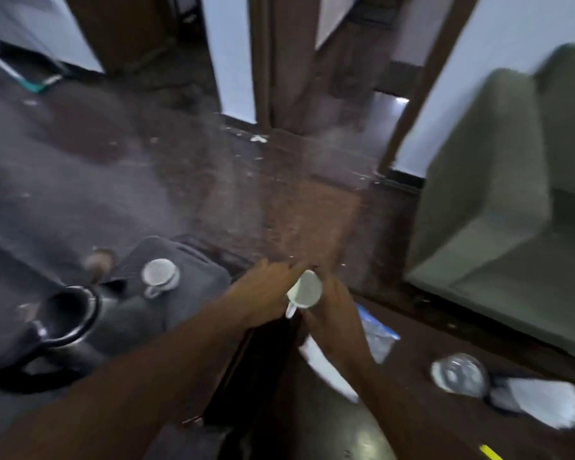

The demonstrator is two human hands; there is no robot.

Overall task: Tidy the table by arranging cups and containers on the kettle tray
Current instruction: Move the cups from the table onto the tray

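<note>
The white cup (304, 290), held between the left hand (273, 287) and the right hand (336, 313), both grips closed around it, looks light, hard, smooth and fragile, so the body is a safer hold than the thin handle.

Motion blur smears the whole head view, so edges and small details are soft throughout. The left hand (273, 287) and right hand (332, 313) close around a white cup (304, 288), and how each finger lies on it cannot be told; part of the cup's wall is hidden behind them. Both forearms run out of the bottom edge. A white plate (326, 370) is partly covered by the right wrist. The black kettle (57, 330) hides part of the dark tray (193, 260). A clear lidded container (458, 375) is too blurred to read its contents. The green armchair (498, 194) is cut by the right edge.
</note>
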